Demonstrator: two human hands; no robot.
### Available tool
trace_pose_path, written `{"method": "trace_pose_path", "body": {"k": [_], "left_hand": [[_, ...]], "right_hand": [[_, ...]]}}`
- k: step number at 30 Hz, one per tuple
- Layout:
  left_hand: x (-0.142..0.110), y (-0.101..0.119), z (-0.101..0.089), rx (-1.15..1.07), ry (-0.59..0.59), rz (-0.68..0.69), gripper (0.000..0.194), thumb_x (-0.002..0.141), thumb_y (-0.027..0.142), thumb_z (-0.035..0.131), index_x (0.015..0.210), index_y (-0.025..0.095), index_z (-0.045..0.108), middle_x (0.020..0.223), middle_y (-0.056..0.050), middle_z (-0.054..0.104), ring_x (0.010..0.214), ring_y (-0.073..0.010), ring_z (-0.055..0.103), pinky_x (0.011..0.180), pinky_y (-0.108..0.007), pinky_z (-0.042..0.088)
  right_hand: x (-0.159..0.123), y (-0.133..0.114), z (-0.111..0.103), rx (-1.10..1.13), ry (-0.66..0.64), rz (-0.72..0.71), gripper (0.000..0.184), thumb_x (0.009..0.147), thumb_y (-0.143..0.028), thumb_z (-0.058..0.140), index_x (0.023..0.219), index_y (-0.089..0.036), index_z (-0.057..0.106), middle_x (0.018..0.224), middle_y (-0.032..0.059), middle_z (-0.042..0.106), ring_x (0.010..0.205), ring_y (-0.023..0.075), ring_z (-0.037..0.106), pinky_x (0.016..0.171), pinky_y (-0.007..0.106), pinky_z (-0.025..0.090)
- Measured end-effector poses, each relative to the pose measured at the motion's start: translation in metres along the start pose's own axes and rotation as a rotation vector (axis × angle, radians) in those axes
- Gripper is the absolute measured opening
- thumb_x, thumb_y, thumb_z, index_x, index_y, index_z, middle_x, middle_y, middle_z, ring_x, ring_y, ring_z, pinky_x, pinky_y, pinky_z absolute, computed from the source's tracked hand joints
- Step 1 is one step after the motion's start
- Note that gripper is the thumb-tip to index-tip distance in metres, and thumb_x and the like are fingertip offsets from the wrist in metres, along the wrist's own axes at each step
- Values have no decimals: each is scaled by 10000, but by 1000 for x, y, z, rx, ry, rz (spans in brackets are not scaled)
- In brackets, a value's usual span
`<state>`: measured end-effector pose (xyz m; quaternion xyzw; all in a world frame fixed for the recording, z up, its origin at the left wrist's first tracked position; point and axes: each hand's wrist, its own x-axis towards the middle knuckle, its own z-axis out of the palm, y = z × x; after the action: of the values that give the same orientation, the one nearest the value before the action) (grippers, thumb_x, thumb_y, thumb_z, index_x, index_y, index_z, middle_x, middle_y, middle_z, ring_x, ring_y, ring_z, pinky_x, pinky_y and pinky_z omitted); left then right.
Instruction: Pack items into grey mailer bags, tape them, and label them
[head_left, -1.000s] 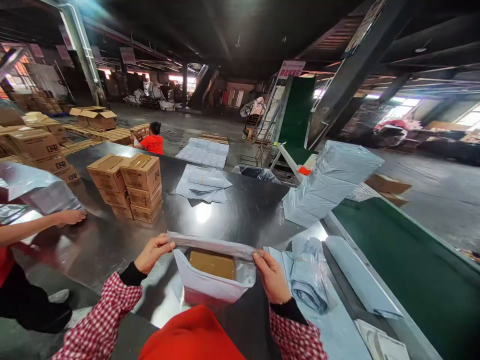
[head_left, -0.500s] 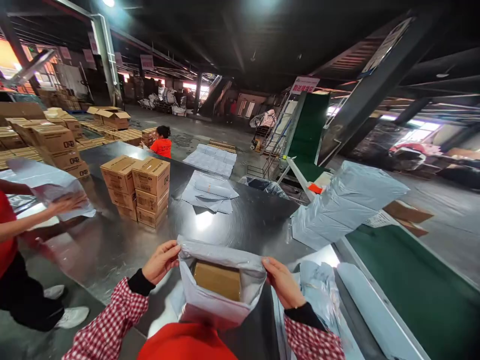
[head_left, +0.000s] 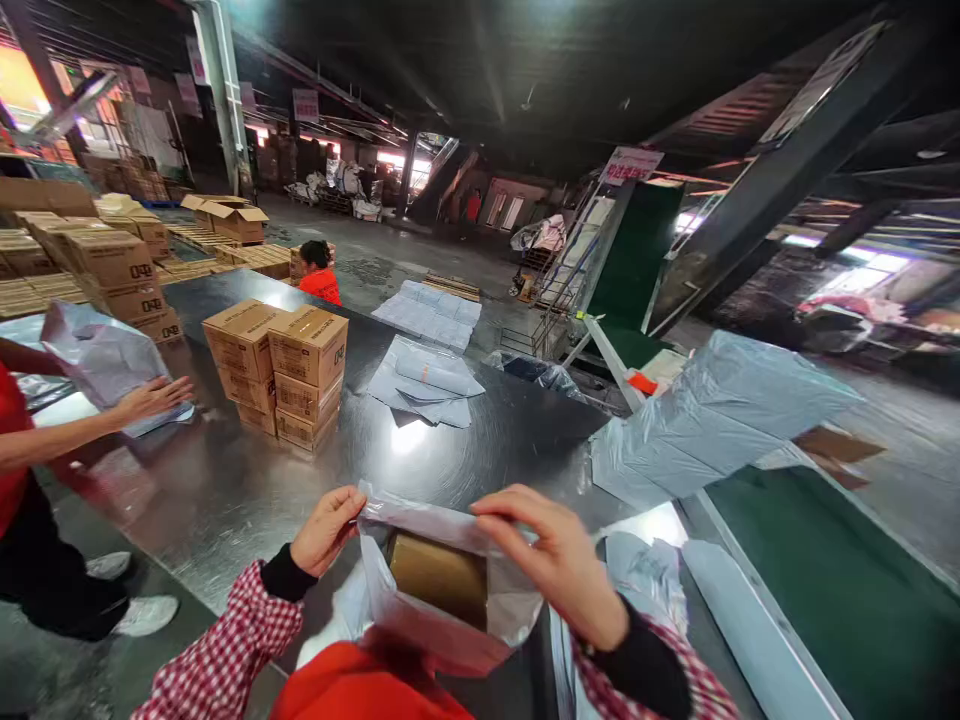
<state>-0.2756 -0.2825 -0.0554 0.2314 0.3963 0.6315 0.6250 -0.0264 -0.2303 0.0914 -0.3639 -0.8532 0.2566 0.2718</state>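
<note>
Both our hands flank the mouth of the mailer (head_left: 450,640): left hand (head_left: 328,530) pinching its rim, right hand (head_left: 553,565) spread above the carton (head_left: 439,578) inside.

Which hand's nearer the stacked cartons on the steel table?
Left hand: in front of the stacked cartons, apart from them. Right hand: farther, in front and to their right. Both at the rim of the mailer bag.

**Warehouse packing floor**

This is a large warehouse with a packing line. Printed cardboard cartons (head_left: 307,347) stand stacked on a long steel table (head_left: 480,450), with plastic mailing bags (head_left: 424,385) piled along it. A green conveyor belt (head_left: 832,590) runs past the table's edge, and wooden pallets (head_left: 251,262) cover the concrete floor (head_left: 442,250) beyond.
</note>
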Motion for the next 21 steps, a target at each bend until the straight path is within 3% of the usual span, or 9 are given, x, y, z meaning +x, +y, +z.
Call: {"method": "trace_pose_path", "body": {"k": [3,5,7,10,14,17,21], "left_hand": [[-1,1,3,-41,-17,6,422,640,509,834,694,147,624,627,35,559,560,-72,442,522,-198,362],[-2,1,4,-76,-14,30,426,636,517,834,695,151,623,641,38,565,575,-76,448,520,-194,371],[-2,0,2,-103,-6,46,420,640,512,834,712,150,635,645,39,569,570,-75,447,512,-192,370],[-2,0,-5,-82,-15,51,444,653,556,810,756,150,662,678,23,596,606,-90,493,556,-204,416],[-4,1,-15,88,-159,81,406,658,492,834,824,144,704,753,-10,652,702,-121,564,677,-238,464],[-5,3,-18,120,-174,64,337,669,411,849,843,152,722,755,-5,670,689,-112,570,684,-226,460],[-7,6,-21,-20,-186,30,541,770,671,642,873,148,738,818,-54,699,760,-158,619,723,-283,517]], "right_hand": [[22,-45,64,-208,-247,-144,153,927,-259,573,923,-222,721,883,40,725,840,184,657,777,292,512],[35,-54,98,-383,-283,-109,151,896,-297,640,985,-186,691,976,72,706,927,222,648,801,319,516],[44,-50,116,-480,-284,-67,213,881,-328,664,1026,-171,669,1035,93,684,986,250,633,811,341,512],[50,-38,121,-478,-273,-21,145,927,-297,593,1001,-203,676,1015,68,682,978,227,633,795,322,487],[51,-30,115,-350,-206,89,181,968,-221,499,947,-213,679,950,32,677,909,160,627,768,270,449],[46,-27,116,-303,-195,16,139,930,-303,597,990,-198,665,998,42,668,962,174,604,807,281,448],[39,-24,126,-434,-193,-138,255,865,-370,683,1060,-208,654,1051,66,652,998,230,567,803,340,445]]}}
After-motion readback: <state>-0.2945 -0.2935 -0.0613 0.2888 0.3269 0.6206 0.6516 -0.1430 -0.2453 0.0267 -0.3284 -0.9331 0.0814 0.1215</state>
